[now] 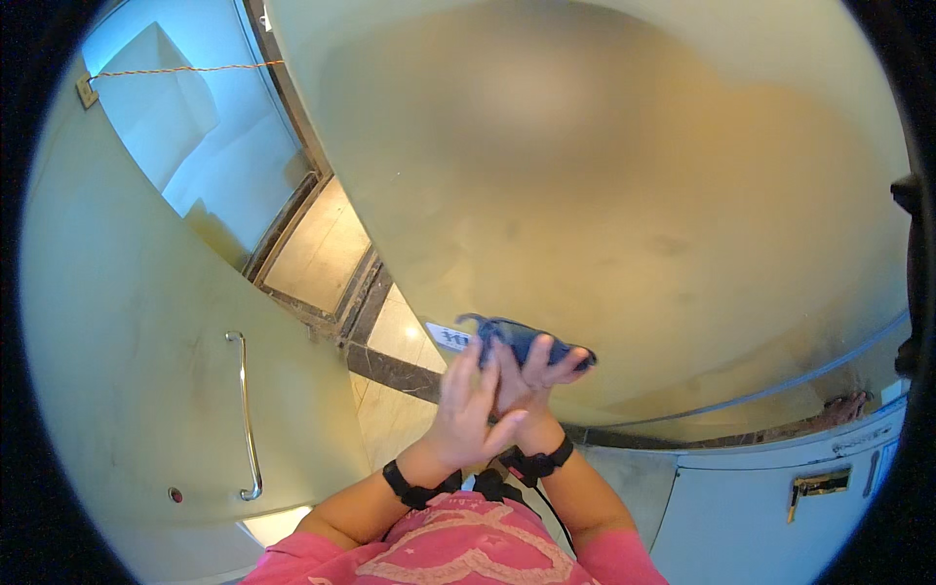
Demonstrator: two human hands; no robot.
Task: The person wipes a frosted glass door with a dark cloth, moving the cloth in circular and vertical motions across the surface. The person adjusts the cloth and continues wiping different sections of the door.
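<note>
A dark blue cloth (530,342) is bunched against the lower edge of a large frosted glass panel (621,241). My right hand (537,384) has hold of it, fingers spread across its near side. Beside it, my left hand (464,409) reaches up with straight fingers and the thumb apart. Its fingertips overlap the cloth's left end; whether they pinch it cannot be told. A white label (447,336) with blue writing sits on the panel's edge, partly behind the left hand and cloth. Black bands circle both wrists.
At left, a second frosted panel (161,351) carries a chrome pull handle (245,417) and a small round lock (175,495). Between the panels, stone floor tiles (318,245) show. A twisted cord (190,69) spans the gap. At lower right is a pale cabinet (738,512) with a brass-coloured handle (819,486).
</note>
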